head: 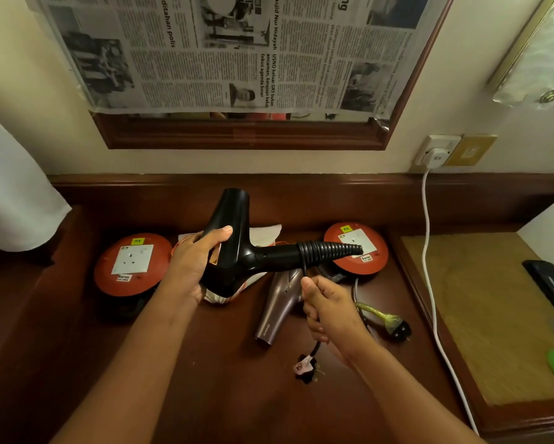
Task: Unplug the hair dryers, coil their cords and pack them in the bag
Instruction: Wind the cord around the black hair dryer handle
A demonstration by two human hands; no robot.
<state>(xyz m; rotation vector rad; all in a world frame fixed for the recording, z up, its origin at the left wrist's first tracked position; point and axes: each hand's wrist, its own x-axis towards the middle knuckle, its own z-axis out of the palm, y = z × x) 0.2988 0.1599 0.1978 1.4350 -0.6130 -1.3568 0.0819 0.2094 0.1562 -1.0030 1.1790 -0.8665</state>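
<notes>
My left hand [195, 258] grips the body of a black hair dryer [234, 232], held above the dark wooden desk [205, 379] with its nozzle pointing away. Its black cord is wound in tight turns around the handle [327, 251], which points right. My right hand [328, 310] is closed on the free end of that cord, and the plug [305, 366] dangles below my fist. A second, mauve hair dryer [279, 306] lies on the desk under my right hand. A white cloth bag [263, 233] lies partly hidden behind the black dryer.
Two red round extension reels sit on the desk, one at the left [133, 262] and one at the right [360, 248]. A black plug with a green-wrapped cord [394, 325] lies at the right. A white charger [436, 157] sits in the wall socket, its white cable hanging down. A phone [551, 283] lies at far right.
</notes>
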